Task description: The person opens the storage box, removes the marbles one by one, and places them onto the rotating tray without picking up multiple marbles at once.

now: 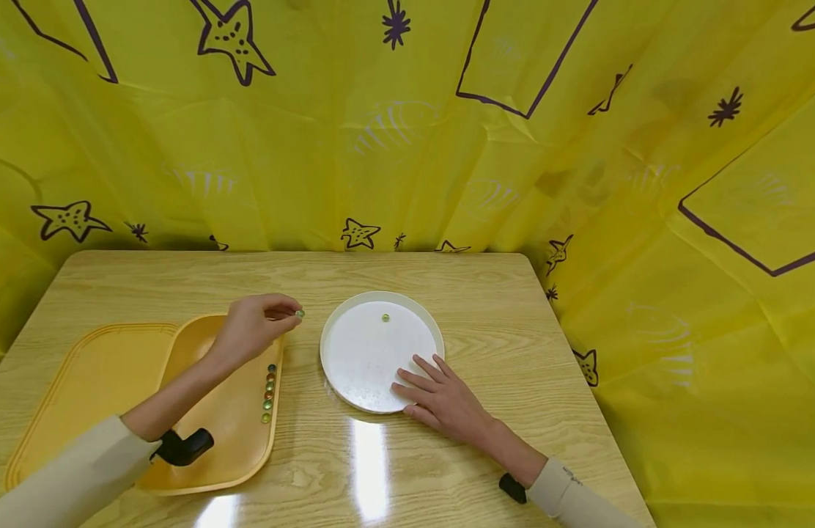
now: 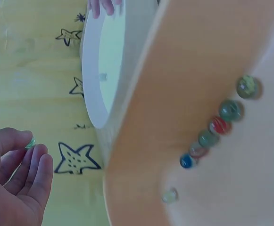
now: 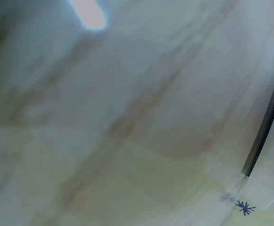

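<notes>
My left hand (image 1: 252, 328) pinches a green glass marble (image 1: 300, 313) between thumb and fingertips, over the right rim of the orange bin. In the left wrist view the same marble (image 2: 30, 142) shows between thumb and index finger. My right hand (image 1: 443, 396) lies with spread fingers over the near right rim of a round white tray (image 1: 374, 367). One greenish marble (image 1: 385, 318) sits inside that tray toward its far side. Several marbles, among them a red one (image 2: 220, 125) and a blue one (image 2: 187, 161), lie in a row along the inner side of the bin.
The orange bin (image 1: 216, 480) stands at the left of the wooden table (image 1: 487, 293), with a flat orange section (image 1: 111, 359) on its left side. A yellow curtain (image 1: 315, 147) with starfish drawings hangs behind the table and along its right side.
</notes>
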### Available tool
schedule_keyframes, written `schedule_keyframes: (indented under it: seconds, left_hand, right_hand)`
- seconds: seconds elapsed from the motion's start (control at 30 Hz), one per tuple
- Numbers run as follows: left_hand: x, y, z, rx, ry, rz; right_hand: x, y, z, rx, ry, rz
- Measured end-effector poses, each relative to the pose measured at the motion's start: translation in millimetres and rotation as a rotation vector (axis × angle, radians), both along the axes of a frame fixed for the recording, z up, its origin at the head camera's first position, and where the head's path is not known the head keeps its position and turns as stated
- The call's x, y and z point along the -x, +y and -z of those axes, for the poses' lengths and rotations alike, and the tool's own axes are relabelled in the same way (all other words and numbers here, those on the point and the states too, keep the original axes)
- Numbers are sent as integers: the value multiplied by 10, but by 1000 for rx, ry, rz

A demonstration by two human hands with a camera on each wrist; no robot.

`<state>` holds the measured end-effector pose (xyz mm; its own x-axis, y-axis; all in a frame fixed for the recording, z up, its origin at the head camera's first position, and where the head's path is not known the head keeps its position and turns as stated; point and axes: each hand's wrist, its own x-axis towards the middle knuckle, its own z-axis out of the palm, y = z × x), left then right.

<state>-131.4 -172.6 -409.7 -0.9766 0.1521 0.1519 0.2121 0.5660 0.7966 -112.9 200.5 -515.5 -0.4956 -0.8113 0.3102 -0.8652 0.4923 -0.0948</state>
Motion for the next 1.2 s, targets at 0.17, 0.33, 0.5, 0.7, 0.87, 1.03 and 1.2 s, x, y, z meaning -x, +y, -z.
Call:
schedule_keyframes:
  seconds: [0.17, 0.33, 0.5, 0.7, 0.87, 1.03, 1.2]
  left_hand:
    - [90, 193, 36, -41, 5, 55]
    - [184, 372, 111, -69, -14, 93]
    - [270, 538, 184, -101, -47, 124]
    - [356, 733, 231, -84, -51, 167]
    - [410, 867, 290, -51, -48, 189]
    - [450, 955, 362, -14, -51, 198]
    - [484, 1021, 427, -5, -76, 198]
  right_hand:
    - [-4, -4, -8, -7, -10, 3]
    - [-1, -8, 1, -13, -10, 5]
    - [1, -12, 9, -20, -9, 9]
    - [3, -8, 16, -20, 16, 10]
    - [0, -1, 11, -25, -2, 13]
    - [8, -1, 16, -22, 18, 2]
    - [18, 2, 28, -26, 39, -4]
